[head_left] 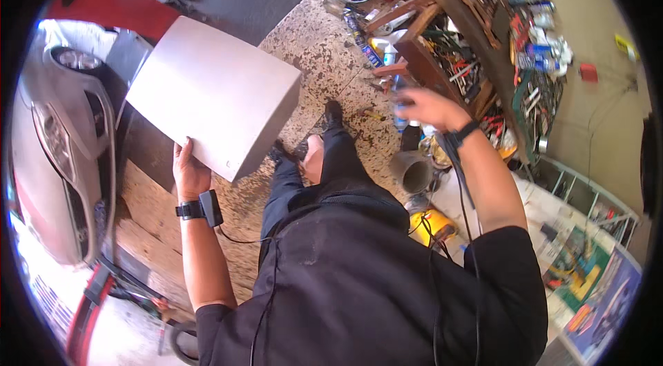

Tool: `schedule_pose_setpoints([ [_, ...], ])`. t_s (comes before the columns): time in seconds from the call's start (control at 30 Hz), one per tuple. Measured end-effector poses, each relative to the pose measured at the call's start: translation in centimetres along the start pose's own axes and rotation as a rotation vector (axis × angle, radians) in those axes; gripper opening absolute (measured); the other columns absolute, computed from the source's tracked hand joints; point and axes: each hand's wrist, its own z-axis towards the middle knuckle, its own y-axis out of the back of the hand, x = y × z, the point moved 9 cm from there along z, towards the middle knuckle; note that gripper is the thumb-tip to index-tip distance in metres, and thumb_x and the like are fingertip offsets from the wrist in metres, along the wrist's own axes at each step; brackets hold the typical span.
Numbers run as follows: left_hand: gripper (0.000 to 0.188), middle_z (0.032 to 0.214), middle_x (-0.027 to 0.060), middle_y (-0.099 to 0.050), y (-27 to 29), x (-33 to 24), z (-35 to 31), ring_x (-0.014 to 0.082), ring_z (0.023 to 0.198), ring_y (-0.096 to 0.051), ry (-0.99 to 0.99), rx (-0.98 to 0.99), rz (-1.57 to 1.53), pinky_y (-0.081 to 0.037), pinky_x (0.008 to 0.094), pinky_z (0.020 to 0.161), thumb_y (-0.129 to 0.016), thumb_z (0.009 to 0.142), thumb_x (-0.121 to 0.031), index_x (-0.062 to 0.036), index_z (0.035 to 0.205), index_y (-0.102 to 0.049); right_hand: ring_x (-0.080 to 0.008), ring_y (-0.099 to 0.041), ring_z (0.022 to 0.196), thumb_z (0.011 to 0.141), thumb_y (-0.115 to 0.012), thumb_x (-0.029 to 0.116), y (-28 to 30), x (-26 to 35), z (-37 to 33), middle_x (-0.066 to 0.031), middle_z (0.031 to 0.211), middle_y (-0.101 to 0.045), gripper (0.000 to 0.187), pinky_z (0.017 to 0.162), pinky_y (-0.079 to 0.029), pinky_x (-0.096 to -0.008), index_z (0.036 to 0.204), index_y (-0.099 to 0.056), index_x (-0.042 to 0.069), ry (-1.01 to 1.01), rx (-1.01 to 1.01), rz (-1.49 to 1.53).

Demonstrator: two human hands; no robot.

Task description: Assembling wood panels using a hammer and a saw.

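My left hand (191,176) grips the near edge of a large pale box (214,97), with the thumb on its top face. The box is held tilted in front of my legs, and its underside is hidden. Out to the right, my right hand (431,109) is blurred by motion, so its grip does not show clearly. Right beside its fingers is a blue bottle (400,119), partly covered by the hand. I cannot tell whether the two touch.
A cluttered wooden workbench (507,69) with an open drawer of tools (456,65) stands at right. A grey pipe (413,172) and a yellow object (433,226) lie near my right side. At left are a silver car front (62,138) and a red beam (110,3).
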Motion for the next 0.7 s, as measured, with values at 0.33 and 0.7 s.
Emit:
schedule_pose_setpoints([
  [0.33,0.023,0.119,0.0061,-0.067,13.0,15.4,8.6,0.0179,0.108,-0.063,0.124,-0.253,-0.094,-0.049,0.0371,0.100,-0.061,0.101,-0.021,-0.0055,0.118,-0.060,-0.0171,-0.062,0.108,0.094,-0.070,0.022,-4.0,-21.7,-7.7,-0.0085,0.118,-0.066,0.046,0.094,-0.050,-0.0336,0.132,-0.058,-0.002,-0.341,0.097,0.422],
  [0.7,0.039,0.132,0.0091,-0.063,13.4,24.3,16.8,0.0262,0.123,-0.058,0.202,-0.207,-0.020,-0.046,0.0444,0.106,-0.061,0.101,-0.023,-0.0061,0.136,-0.054,-0.0180,-0.065,0.094,0.095,-0.069,0.030,-14.8,-23.7,16.6,-0.0045,0.105,-0.069,0.030,0.082,-0.055,-0.0359,0.115,-0.065,0.008,-0.516,-0.028,0.985],
])
